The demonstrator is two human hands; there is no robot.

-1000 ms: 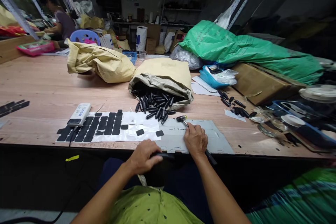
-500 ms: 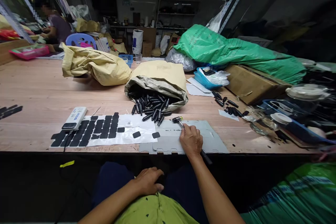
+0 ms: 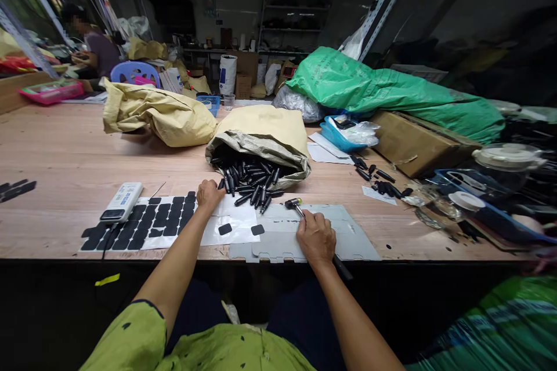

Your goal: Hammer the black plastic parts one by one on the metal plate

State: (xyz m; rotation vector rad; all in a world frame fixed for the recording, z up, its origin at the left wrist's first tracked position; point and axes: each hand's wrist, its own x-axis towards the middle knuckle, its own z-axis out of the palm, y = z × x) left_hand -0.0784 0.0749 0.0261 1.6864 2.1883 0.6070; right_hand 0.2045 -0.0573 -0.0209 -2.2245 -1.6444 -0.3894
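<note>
My left hand (image 3: 210,194) reaches to the left edge of a pile of slim black plastic pieces (image 3: 256,177). Its fingers are bent in a pinch at the end piece (image 3: 221,184), partly hidden. The pieces spill from the mouth of a beige woven sack (image 3: 265,124). Over a grey board (image 3: 278,246), my right hand (image 3: 317,237) is closed round the handle of a small hammer (image 3: 293,203). The hammer head, with a yellowish face, lies above the board, and the black grip sticks out below the hand.
To the left, a white sheet (image 3: 209,237) carries rows of black square pads, beside a white device (image 3: 122,203). Behind lie a second sack (image 3: 161,113), a blue basin (image 3: 343,133), a cardboard box (image 3: 418,139) and a green bag (image 3: 374,84). A person (image 3: 93,49) sits far left.
My left hand has risen from my lap and moved forward to the black pieces. My right hand keeps the hammer in almost the same place. The view has shifted slightly.
</note>
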